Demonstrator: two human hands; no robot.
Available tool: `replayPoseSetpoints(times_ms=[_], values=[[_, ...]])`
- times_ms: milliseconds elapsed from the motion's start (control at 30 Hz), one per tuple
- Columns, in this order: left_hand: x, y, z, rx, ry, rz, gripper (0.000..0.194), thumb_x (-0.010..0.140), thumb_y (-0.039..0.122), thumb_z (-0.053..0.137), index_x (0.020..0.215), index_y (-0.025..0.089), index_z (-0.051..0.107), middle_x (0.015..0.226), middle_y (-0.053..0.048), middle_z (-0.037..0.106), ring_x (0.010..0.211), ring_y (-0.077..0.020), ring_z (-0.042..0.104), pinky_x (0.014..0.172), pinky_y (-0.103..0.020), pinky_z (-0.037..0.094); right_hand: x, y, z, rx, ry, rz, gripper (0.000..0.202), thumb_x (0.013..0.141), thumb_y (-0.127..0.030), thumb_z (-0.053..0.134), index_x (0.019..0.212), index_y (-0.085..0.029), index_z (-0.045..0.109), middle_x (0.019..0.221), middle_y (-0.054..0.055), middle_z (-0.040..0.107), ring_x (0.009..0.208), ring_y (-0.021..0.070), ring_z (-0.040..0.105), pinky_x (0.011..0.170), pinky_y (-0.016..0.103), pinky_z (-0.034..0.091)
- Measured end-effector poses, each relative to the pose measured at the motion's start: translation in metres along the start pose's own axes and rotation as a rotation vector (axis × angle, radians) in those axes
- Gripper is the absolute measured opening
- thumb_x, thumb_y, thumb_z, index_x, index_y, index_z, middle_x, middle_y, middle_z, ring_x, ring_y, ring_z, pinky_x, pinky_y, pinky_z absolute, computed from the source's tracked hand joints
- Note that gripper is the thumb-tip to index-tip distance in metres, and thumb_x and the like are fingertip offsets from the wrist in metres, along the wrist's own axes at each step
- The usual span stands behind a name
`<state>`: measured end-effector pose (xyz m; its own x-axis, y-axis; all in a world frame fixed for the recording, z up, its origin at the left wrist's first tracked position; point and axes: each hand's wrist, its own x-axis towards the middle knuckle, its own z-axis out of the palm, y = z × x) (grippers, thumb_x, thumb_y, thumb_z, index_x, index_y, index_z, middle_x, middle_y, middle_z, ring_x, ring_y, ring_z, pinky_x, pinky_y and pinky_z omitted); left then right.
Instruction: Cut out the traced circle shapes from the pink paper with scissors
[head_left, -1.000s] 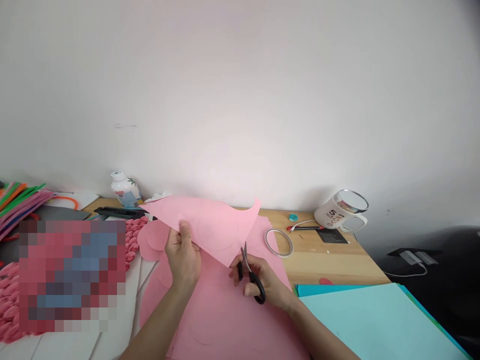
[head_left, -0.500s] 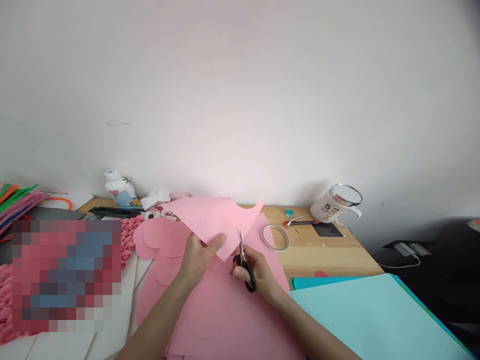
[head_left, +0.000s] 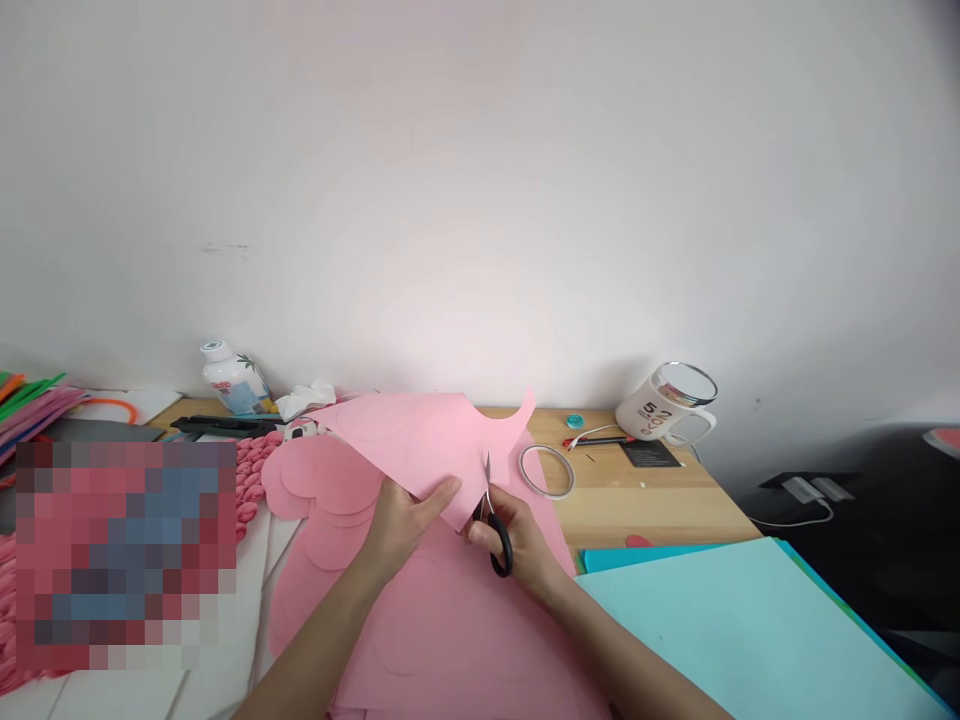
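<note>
A pink paper sheet [head_left: 420, 435] with a curved cut along its upper right side is raised above the table. My left hand [head_left: 405, 520] pinches its lower edge, thumb on top and the other fingers beneath. My right hand [head_left: 514, 540] holds black-handled scissors [head_left: 501, 545], their metal blades at the sheet's right edge and pointing away from me. Beneath both hands lie more pink sheets [head_left: 450, 640], with rounded pink cutouts [head_left: 322, 480] on their left.
Right of the pink paper are a tape ring [head_left: 547, 472], a white mug [head_left: 664, 405], a pen [head_left: 600, 441] and light blue sheets [head_left: 735, 610]. A white bottle [head_left: 236, 380], pink braided yarn [head_left: 255, 475] and colored pipe cleaners [head_left: 37, 410] are on the left.
The view has shifted slightly. The held sheet has tilted a little, and its curled strip at the upper right stands out farther right. The scissor blades look closer together.
</note>
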<state>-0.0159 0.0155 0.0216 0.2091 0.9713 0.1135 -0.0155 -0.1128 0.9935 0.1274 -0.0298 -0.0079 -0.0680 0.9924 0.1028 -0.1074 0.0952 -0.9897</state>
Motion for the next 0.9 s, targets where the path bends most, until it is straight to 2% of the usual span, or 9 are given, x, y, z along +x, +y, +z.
replayPoseSetpoints(times_ms=[233, 300, 467, 600, 800, 900], values=[[0.0, -0.002, -0.001, -0.023, -0.025, -0.019, 0.019, 0.071, 0.024, 0.067, 0.089, 0.019, 0.064, 0.084, -0.003, 0.069, 0.082, -0.021, 0.063, 0.071, -0.029, 0.049, -0.001, -0.001, 0.004, -0.012, 0.059, 0.074, 0.032, 0.069, -0.041, 0.067, 0.056, -0.02, 0.048, 0.046, -0.004, 0.05, 0.044, 0.0117, 0.045, 0.047, 0.024, 0.035], [0.0, -0.001, -0.001, -0.01, -0.051, -0.011, 0.018, 0.071, 0.024, 0.066, 0.089, 0.019, 0.064, 0.088, -0.004, 0.07, 0.085, -0.0213, 0.063, 0.074, -0.03, 0.049, 0.0, -0.001, 0.001, -0.023, 0.055, 0.064, 0.034, 0.066, -0.042, 0.07, 0.056, -0.019, 0.047, 0.047, -0.004, 0.049, 0.046, 0.0112, 0.043, 0.047, 0.023, 0.033], [0.001, -0.001, -0.004, 0.067, -0.119, 0.004, 0.025, 0.072, 0.023, 0.066, 0.096, 0.019, 0.062, 0.107, -0.006, 0.066, 0.106, -0.0229, 0.056, 0.085, -0.031, 0.046, 0.002, -0.002, -0.006, -0.014, 0.038, 0.051, 0.04, 0.06, -0.044, 0.075, 0.057, -0.018, 0.044, 0.051, -0.007, 0.038, 0.048, 0.0076, 0.029, 0.045, 0.021, 0.021], [0.001, -0.001, -0.005, 0.094, -0.135, 0.012, 0.026, 0.074, 0.023, 0.065, 0.099, 0.02, 0.061, 0.108, -0.006, 0.066, 0.105, -0.0221, 0.057, 0.086, -0.032, 0.046, 0.001, -0.004, -0.006, 0.015, 0.025, 0.053, 0.038, 0.062, -0.042, 0.075, 0.058, -0.018, 0.045, 0.052, -0.008, 0.035, 0.048, 0.0074, 0.028, 0.045, 0.022, 0.02], [0.001, -0.001, -0.005, 0.085, -0.138, 0.012, 0.02, 0.075, 0.025, 0.064, 0.094, 0.019, 0.063, 0.095, -0.006, 0.068, 0.095, -0.0221, 0.06, 0.081, -0.032, 0.048, 0.001, -0.007, -0.004, -0.029, 0.028, 0.072, 0.029, 0.065, -0.041, 0.071, 0.061, -0.017, 0.054, 0.051, -0.004, 0.05, 0.049, 0.0106, 0.041, 0.047, 0.023, 0.031], [0.0, -0.002, -0.004, 0.042, -0.131, -0.002, 0.018, 0.075, 0.028, 0.063, 0.091, 0.018, 0.064, 0.09, -0.006, 0.069, 0.09, -0.0228, 0.062, 0.076, -0.033, 0.049, 0.0, -0.005, -0.002, -0.036, 0.039, 0.079, 0.029, 0.067, -0.041, 0.07, 0.059, -0.018, 0.053, 0.049, -0.003, 0.051, 0.05, 0.0124, 0.046, 0.049, 0.024, 0.036]])
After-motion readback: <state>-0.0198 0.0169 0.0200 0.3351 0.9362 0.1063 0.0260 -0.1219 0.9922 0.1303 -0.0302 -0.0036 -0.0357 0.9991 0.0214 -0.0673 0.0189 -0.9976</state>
